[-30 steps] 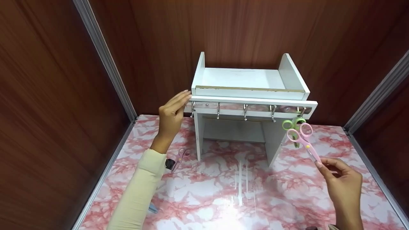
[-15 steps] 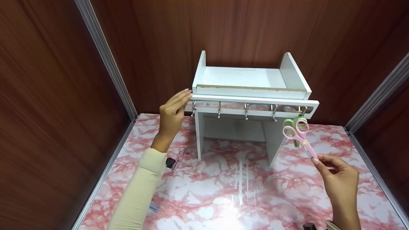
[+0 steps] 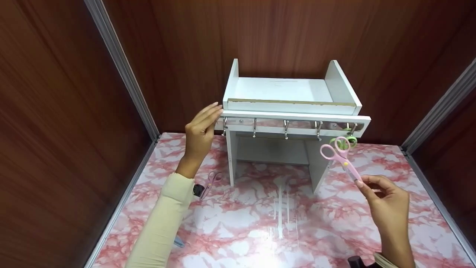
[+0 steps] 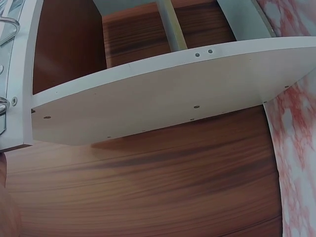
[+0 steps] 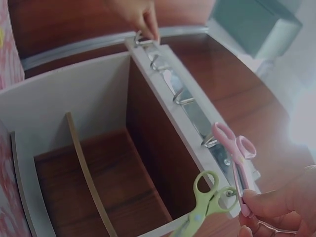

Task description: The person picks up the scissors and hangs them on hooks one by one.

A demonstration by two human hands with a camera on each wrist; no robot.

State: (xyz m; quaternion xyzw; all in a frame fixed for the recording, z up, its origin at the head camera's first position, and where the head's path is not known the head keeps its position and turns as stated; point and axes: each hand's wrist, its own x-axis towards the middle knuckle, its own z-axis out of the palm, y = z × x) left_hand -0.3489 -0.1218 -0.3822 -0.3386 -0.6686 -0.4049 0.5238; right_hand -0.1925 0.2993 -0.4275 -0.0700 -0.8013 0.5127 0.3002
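Observation:
My right hand (image 3: 388, 204) pinches a pair of pink scissors (image 3: 346, 163) by the blade end, finger loops pointing up and left. Those loops overlap green scissors (image 3: 352, 142) in the head view. The green pair hangs at the rightmost hook (image 3: 354, 128) of a white hook rail (image 3: 297, 131); more of it shows in the right wrist view, beside the pink scissors (image 5: 234, 148). My left hand (image 3: 200, 136) rests its straight fingers on the rail's left end. Its thumb lies lower, partly hidden. The rail fronts a white shelf unit (image 3: 290, 108).
Another pink pair of scissors (image 3: 212, 180) lies on the marbled tabletop (image 3: 241, 223), left of the unit. A blue item (image 3: 178, 242) is partly hidden by the left sleeve. Brown wood panels (image 3: 178, 67) stand behind and at both sides.
My right hand has moved left and slightly up with the pink scissors, whose loops now cover more of the green pair. The left hand stays at the rail's end.

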